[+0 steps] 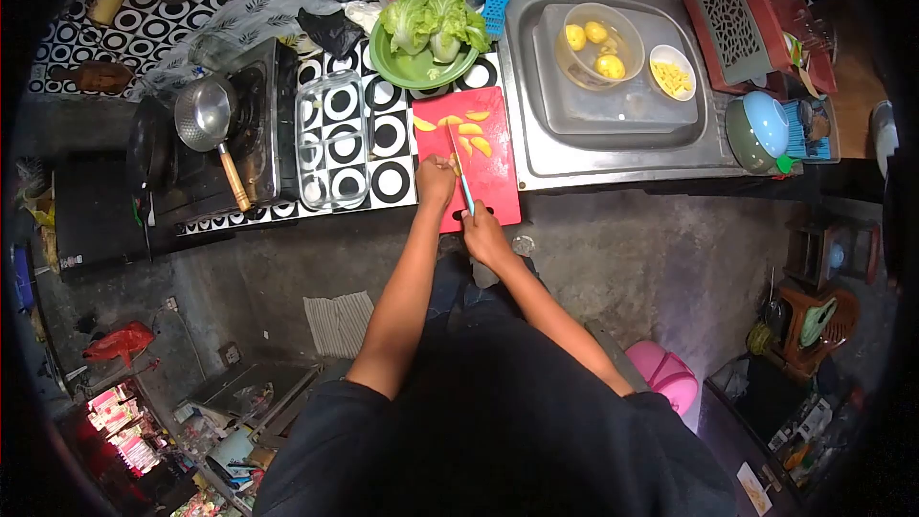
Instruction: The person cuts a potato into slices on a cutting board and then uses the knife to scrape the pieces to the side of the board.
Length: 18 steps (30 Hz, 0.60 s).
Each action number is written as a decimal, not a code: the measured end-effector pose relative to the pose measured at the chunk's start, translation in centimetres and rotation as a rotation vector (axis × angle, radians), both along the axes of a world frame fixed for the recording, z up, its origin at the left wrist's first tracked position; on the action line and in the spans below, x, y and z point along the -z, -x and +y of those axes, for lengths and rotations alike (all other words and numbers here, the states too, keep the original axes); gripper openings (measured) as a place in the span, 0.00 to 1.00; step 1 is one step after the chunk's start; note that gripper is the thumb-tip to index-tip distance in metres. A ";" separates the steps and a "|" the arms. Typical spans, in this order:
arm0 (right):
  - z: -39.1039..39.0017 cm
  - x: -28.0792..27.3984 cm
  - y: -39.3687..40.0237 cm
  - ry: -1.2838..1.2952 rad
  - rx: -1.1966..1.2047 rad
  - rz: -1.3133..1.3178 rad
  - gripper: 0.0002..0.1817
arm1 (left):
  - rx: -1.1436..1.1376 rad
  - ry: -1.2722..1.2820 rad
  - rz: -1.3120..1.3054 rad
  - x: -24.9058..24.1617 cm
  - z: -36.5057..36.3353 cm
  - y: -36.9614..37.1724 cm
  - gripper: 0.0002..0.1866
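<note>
A red cutting board [490, 177] lies on the patterned counter, with several yellow-orange pieces [469, 129] on its upper half. My right hand [486, 233] is closed around the light blue handle of a knife [467, 193], whose blade points away from me toward the pieces. At the board's left edge, my left hand [437, 179] has its fingers pressed together beside the blade; what they hold, if anything, is too small to tell. Behind the board stands a green bowl [410, 71] with leafy greens [442, 24].
On the left are a stove [273, 153] with a long-handled pan [205, 113] and a glass dish [333, 139]. The sink [536, 158] on the right holds a bowl of yellow produce [586, 72] and a small white dish [682, 88]. A dish rack [732, 29] stands beyond.
</note>
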State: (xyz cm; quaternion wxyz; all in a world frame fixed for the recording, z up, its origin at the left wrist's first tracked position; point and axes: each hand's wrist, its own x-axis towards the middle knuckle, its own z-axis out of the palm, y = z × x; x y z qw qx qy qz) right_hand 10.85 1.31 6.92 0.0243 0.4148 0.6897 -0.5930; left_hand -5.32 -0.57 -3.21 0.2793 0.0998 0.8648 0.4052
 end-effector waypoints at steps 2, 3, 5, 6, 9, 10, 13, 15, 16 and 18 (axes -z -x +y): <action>0.3 1.2 0.4 -0.045 -0.017 0.023 0.15 | -0.017 -0.016 -0.005 0.4 0.1 0.2 0.13; 0.1 1.7 0.2 -0.062 -0.001 0.038 0.15 | -0.025 -0.009 -0.005 0.1 0.1 0.0 0.12; -0.1 2.5 0.2 -0.101 0.033 0.077 0.15 | -0.039 0.000 0.002 -0.5 0.4 0.0 0.12; -0.3 2.0 0.1 -0.087 0.026 0.055 0.15 | -0.038 -0.001 0.004 -0.1 0.5 0.1 0.12; -0.8 1.0 -0.4 -0.054 0.016 0.010 0.15 | -0.039 -0.023 -0.037 0.3 0.5 0.2 0.12; -0.8 1.2 -0.6 -0.053 0.010 0.010 0.15 | -0.051 -0.047 -0.083 -0.7 0.6 0.0 0.12; -0.5 1.2 -0.4 -0.049 -0.004 0.013 0.15 | -0.085 -0.045 -0.149 -3.1 0.8 -0.3 0.13; -0.2 0.8 -0.6 -0.049 -0.014 0.018 0.15 | -0.077 -0.027 -0.108 -2.6 1.1 -0.1 0.13; -0.4 0.7 -1.1 -0.044 -0.021 0.020 0.15 | -0.061 -0.019 -0.055 -0.3 0.7 0.2 0.13; -0.9 0.4 -1.7 -0.049 -0.038 0.016 0.16 | -0.047 -0.011 -0.001 0.4 0.7 0.4 0.14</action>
